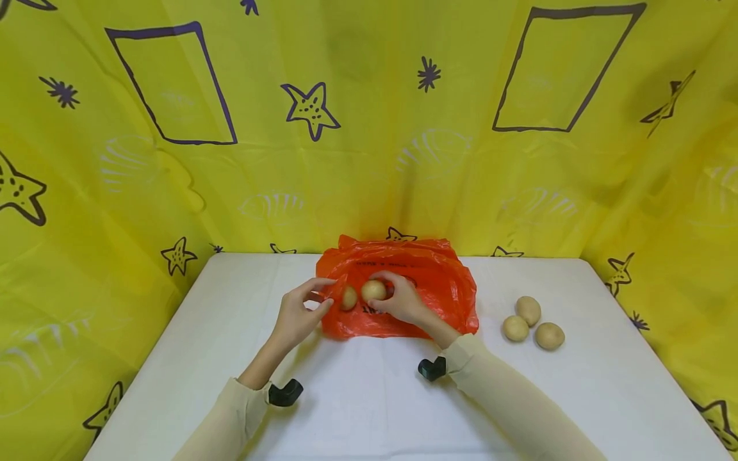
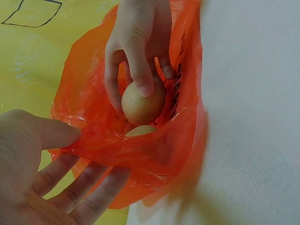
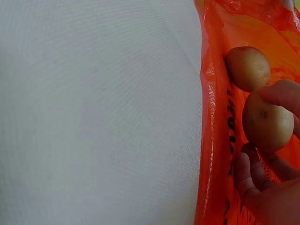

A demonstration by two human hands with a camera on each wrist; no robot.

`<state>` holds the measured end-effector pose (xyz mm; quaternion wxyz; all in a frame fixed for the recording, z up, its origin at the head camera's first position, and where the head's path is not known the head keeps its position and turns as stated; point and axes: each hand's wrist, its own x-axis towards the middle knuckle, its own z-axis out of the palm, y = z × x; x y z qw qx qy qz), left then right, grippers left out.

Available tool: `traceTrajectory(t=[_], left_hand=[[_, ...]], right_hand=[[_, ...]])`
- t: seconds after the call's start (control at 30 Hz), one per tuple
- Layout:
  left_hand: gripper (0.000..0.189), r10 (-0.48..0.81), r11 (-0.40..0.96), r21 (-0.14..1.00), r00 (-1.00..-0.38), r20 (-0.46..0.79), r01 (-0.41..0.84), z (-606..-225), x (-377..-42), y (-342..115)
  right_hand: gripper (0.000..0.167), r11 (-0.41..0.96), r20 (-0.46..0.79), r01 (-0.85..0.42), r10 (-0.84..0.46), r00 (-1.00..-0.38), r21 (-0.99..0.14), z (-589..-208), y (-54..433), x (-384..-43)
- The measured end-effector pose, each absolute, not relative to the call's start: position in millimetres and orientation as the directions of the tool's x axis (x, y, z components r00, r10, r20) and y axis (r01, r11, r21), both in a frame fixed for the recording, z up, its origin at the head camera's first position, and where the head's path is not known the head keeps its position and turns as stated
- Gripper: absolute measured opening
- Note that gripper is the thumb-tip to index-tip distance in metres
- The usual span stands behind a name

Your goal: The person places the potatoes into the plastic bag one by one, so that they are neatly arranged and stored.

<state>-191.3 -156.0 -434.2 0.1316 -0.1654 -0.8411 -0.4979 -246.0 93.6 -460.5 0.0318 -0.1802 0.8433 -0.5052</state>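
A red plastic bag lies spread with its mouth open at the far side of the table. My left hand pinches the bag's left edge, thumb inside and fingers behind the film, as the left wrist view shows. Over the inside of the bag, my right hand grips a potato between thumb and fingers. Another potato rests in the bag right beside the gripped one. The bag's raised edge partly hides that second potato in the left wrist view.
Three loose potatoes sit close together on the white tabletop, right of the bag. A yellow curtain with drawn stars hangs behind the table and along both sides. Dark wrist-worn devices show at both cuffs.
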Motion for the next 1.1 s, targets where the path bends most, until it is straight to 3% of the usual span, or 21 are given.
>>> traceTrajectory(t=[1.1], left_hand=[[0.034, 0.142, 0.455, 0.799, -0.918, 0.37, 0.392, -431.9, -189.5, -153.9]], right_hand=[[0.053, 0.459, 0.103, -0.267, -0.352, -0.93, -0.848, -463.4, 89.3, -246.2]])
